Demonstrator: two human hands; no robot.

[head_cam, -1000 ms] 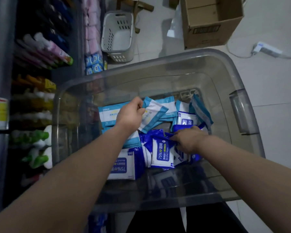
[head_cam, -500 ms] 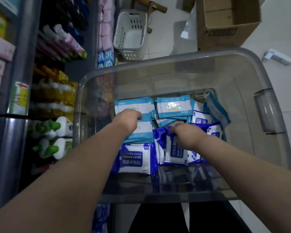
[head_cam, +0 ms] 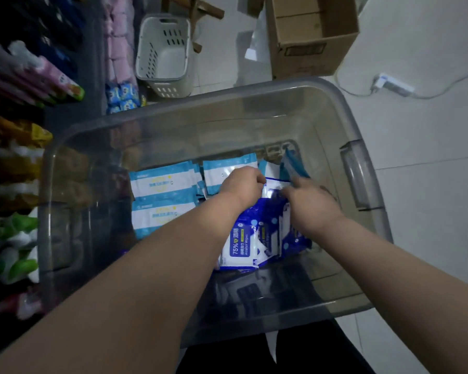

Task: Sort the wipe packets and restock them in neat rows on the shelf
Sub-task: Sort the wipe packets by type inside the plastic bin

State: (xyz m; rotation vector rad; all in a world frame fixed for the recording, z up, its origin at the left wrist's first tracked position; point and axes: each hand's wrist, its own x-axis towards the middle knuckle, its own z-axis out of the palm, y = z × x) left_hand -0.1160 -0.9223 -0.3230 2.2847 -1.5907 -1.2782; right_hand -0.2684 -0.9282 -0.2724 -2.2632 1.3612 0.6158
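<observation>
Nearest you, dark-blue alcohol wipe packets [head_cam: 239, 244] are lying in the clear bin [head_cam: 362, 179], beneath your wrists. Just beyond, your left hand [head_cam: 242, 186] is curling its fingers onto the edge of a white packet [head_cam: 274, 186]. Your right hand [head_cam: 312, 205] is reaching in beside it, too blurred to tell its grip. Light-blue packets [head_cam: 162, 184] are lying stacked farther left.

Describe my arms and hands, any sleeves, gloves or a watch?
Both forearms are bare to the frame's edge, with no sleeves in view. The left hand and right hand wear no gloves, and no watch, bracelet or ring shows on the wrists or the backs of the hands.
</observation>
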